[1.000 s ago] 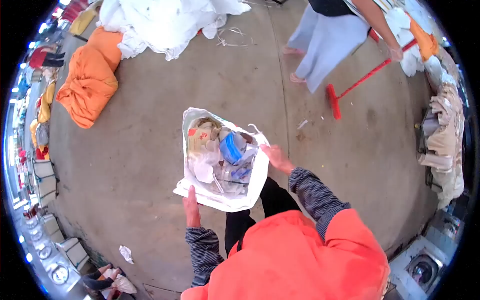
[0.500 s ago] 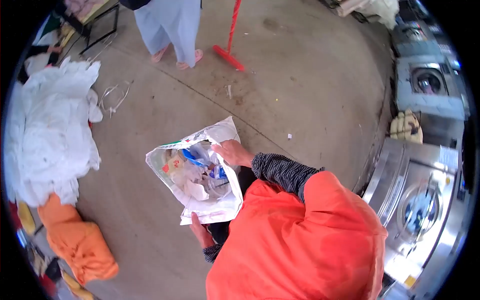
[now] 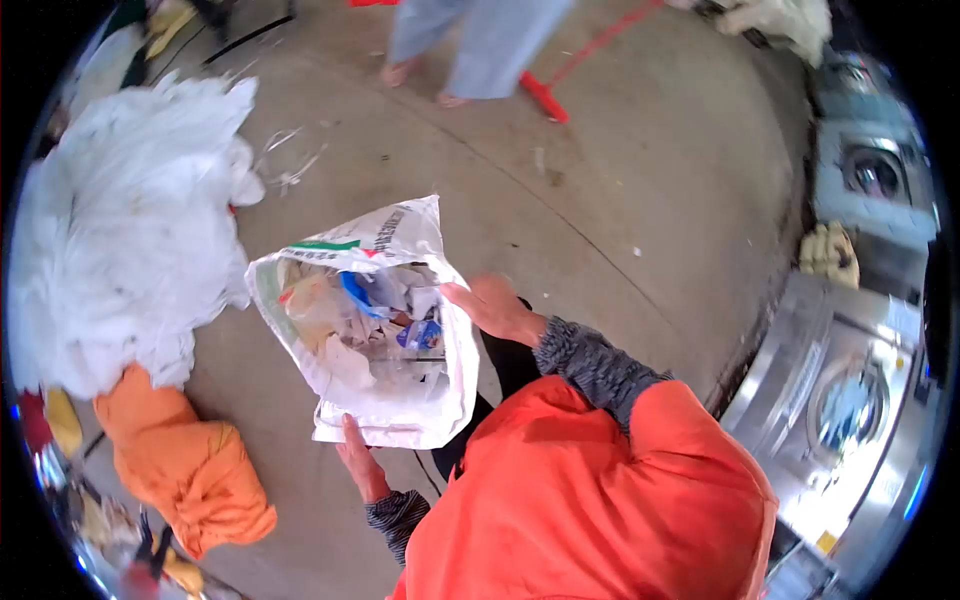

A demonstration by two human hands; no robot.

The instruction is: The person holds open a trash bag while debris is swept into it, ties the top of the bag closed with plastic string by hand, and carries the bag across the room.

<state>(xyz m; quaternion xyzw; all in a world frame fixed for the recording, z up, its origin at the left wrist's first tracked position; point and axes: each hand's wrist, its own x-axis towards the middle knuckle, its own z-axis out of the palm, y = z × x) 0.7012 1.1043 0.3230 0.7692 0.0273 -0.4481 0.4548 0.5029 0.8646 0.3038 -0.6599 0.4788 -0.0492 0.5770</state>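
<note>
A white woven bag (image 3: 455, 375) with green and black print stands open before me, full of clear plastic, paper scraps and a blue strip (image 3: 357, 294). My right hand (image 3: 497, 308) grips the bag's right rim, its thumb at the edge and its fingers slightly blurred. At the near left corner my left hand (image 3: 361, 462) pinches the bag's lower edge, with part of the fingers hidden under it.
White fabric (image 3: 120, 230) is heaped at the left, above an orange bundle (image 3: 195, 465). A person's legs (image 3: 480, 45) stand at the top beside a red broom (image 3: 545, 97). Washing machines (image 3: 845, 400) line the right side. Thin strings (image 3: 290, 165) lie on the floor.
My view has turned right since the first frame, bringing the machines closer. The bag's far flap now stands up more. The person and the broom have shifted right since the middle frame.
</note>
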